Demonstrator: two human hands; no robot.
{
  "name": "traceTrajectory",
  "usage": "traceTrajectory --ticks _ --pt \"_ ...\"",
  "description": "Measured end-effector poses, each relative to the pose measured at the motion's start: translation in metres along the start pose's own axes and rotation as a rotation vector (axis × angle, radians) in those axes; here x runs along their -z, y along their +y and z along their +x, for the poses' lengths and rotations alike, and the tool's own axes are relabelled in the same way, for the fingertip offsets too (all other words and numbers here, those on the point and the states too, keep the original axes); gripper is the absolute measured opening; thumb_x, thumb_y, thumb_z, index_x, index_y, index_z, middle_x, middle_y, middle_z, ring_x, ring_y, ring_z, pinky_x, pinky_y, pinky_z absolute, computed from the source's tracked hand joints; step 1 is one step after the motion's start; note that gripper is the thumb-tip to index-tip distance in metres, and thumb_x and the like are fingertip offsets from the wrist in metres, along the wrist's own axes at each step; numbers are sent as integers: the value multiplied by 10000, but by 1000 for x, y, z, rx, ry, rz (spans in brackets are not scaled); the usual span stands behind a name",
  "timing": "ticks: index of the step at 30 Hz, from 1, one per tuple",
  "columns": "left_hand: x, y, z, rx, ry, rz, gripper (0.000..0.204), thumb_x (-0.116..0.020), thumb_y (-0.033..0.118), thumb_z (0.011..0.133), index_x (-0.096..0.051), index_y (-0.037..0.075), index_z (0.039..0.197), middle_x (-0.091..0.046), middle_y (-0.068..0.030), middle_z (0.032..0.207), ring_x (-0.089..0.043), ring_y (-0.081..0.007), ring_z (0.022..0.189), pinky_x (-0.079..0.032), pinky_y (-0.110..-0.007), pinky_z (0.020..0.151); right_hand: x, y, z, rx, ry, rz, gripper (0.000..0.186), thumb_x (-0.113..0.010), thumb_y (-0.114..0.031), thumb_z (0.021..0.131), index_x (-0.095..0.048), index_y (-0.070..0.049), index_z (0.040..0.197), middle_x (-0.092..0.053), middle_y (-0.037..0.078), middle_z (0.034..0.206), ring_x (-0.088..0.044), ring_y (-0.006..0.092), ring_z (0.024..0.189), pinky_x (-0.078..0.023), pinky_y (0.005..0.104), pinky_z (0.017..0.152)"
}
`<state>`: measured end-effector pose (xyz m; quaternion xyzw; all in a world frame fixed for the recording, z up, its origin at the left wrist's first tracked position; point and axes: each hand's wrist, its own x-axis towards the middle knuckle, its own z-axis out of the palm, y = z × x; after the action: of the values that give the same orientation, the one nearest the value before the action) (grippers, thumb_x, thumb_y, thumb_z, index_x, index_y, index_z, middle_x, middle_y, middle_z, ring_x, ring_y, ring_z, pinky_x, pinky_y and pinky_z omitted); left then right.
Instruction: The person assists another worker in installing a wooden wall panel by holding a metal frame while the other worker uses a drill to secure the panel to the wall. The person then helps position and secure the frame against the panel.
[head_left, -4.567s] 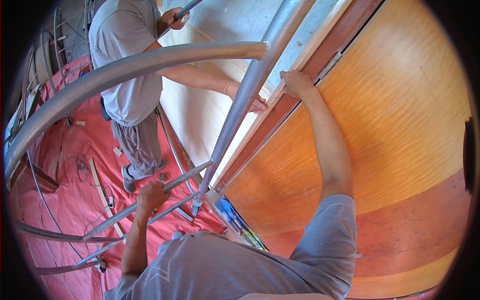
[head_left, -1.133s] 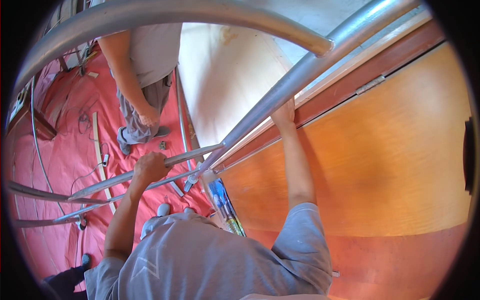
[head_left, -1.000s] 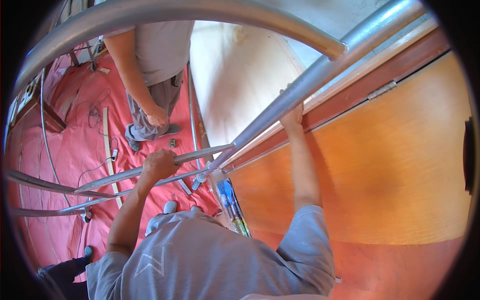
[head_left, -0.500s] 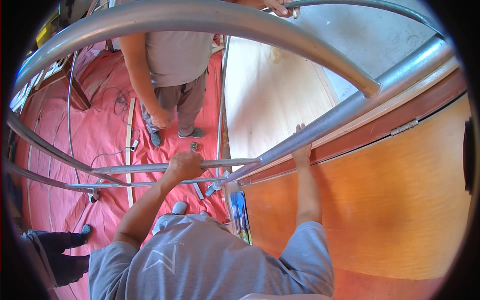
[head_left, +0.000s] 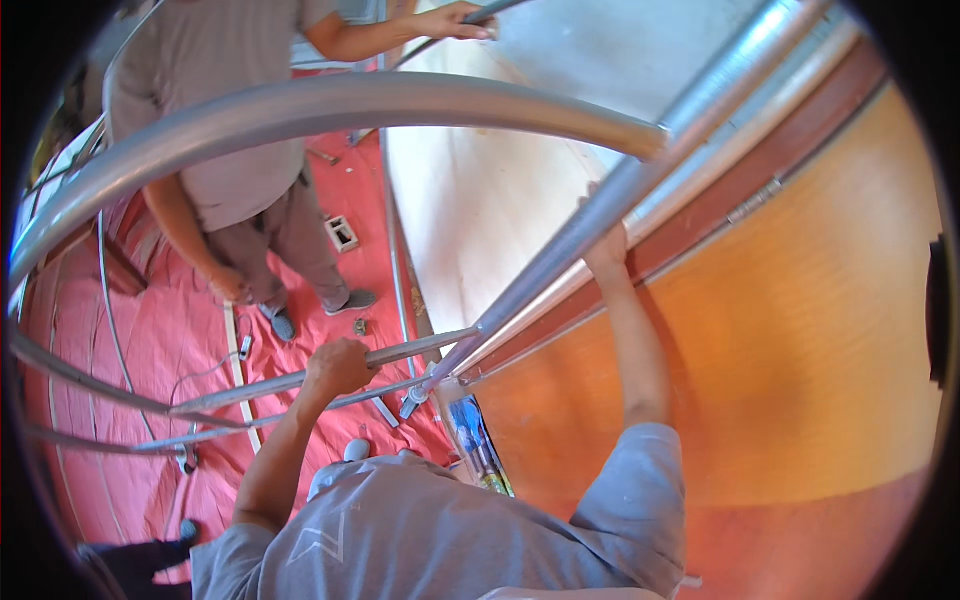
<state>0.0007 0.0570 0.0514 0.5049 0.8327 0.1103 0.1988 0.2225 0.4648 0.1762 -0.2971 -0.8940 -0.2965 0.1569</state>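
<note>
A round grey metal frame of curved tubes (head_left: 350, 100) and straight bars fills the near view. My left hand (head_left: 337, 368) is closed around one of its thinner cross bars (head_left: 420, 346). A thick straight tube (head_left: 580, 228) slants up to the right. Beyond this tube my right hand (head_left: 607, 250) lies against the edge of a reddish-brown wooden frame (head_left: 680, 238), fingers stretched toward a pale board (head_left: 470, 230). The tube hides part of those fingers. Across from me, a co-worker's hand (head_left: 455, 22) grips another bar of the metal frame.
An orange wooden panel (head_left: 770, 350) with a hinge (head_left: 754, 200) stands at the right. Red sheeting (head_left: 200, 340) covers the floor, with a light wooden strip (head_left: 238, 350), a cable and a white box (head_left: 341, 234) on it. The co-worker (head_left: 235, 130) stands at the far left; another person's dark-clothed leg shows lower left.
The view has shifted, and the metal frame's slanting tube now stands steeper. The co-worker appears farther left. My left hand still holds the bar; my right hand stays by the wooden edge.
</note>
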Motion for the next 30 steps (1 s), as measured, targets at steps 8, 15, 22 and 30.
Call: traceTrajectory --ticks 8,15,22,30 --pt "-13 7 9 -36 80 26 333 -666 396 820 -731 71 844 -708 -156 797 -699 -354 778 -556 -478 731 4 -14 -11 180 248 80 637 -651 -277 862 -460 -73 1434 -368 190 1522 -329 387 1409 -261 545 1143" --pt "-19 0 0 41 70 96 292 -651 361 818 -737 83 845 -715 -159 827 -709 -332 785 -569 -474 695 27 -38 -95 -316 344 111 725 -643 -231 883 -297 54 1453 -279 292 1526 -230 448 1445 -90 702 1108" --pt "-20 -9 9 -9 52 49 319 -638 392 841 -745 93 858 -704 -189 844 -696 -368 804 -559 -471 744 7 -97 11 -91 154 232 682 -620 -321 918 -341 -100 1501 -224 187 1590 -233 392 1454 -172 579 1169" --pt "-3 12 7 -8 44 33 382 -605 428 874 -744 73 892 -706 -203 861 -696 -380 844 -556 -480 776 -8 -16 41 -31 439 663 517 -684 -254 855 -547 -81 1323 -457 150 1439 -389 338 1345 -289 579 1104"
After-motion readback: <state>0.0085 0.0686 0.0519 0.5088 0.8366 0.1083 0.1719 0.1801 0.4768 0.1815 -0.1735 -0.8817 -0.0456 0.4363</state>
